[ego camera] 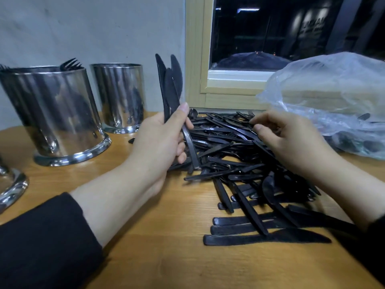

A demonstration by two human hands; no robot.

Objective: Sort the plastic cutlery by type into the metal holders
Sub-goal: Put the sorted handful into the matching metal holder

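At table (145, 236) centre, left hand (160, 140) grips upright knives (169, 84), thumb raised. Right hand (285, 138), fingers curled, pinches into pile (229, 155). Holders (56, 113) stand near left edge.

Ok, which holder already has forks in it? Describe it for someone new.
Start at the grey wall left of the window. Two steel holders stand below it; take the nearer, larger holder on the left. Only it shows fork tines over its rim.
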